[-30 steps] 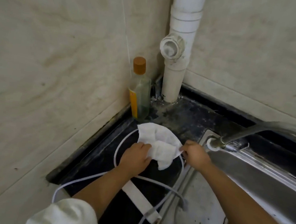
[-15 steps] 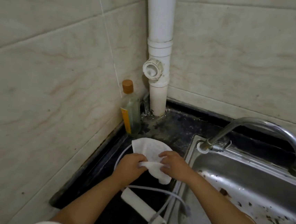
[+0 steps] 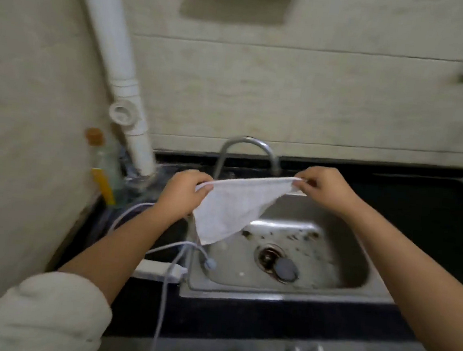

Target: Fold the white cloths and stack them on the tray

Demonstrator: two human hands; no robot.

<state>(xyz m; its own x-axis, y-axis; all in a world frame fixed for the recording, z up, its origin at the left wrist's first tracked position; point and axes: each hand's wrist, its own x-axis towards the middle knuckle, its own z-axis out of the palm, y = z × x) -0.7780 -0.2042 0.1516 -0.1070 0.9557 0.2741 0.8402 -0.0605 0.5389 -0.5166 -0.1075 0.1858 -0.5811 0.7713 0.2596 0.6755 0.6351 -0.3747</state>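
Tiled wall (image 3: 316,104) fills the far side, with a white drain pipe (image 3: 114,59) slanting down its left part to the dark countertop (image 3: 419,210). Set into that countertop is a steel sink (image 3: 339,242), stained on the bottom, with a drain (image 3: 269,256) and a grey stopper (image 3: 286,268) lying just beside it, and a curved faucet (image 3: 248,146) rising at its far edge. Over the far left part of the basin hangs the white cloth (image 3: 233,206), stretched between both hands along its top edge and drooping to a point below. The left hand (image 3: 183,190) pinches the left corner with curled fingers; the right hand (image 3: 322,188) pinches the right corner between thumb and fingertips. Left of the sink, a clear bottle (image 3: 103,168) with an orange cap stands against the wall near the pipe, blurred. A thin white cable (image 3: 166,282) loops across the counter and hangs over the near edge.
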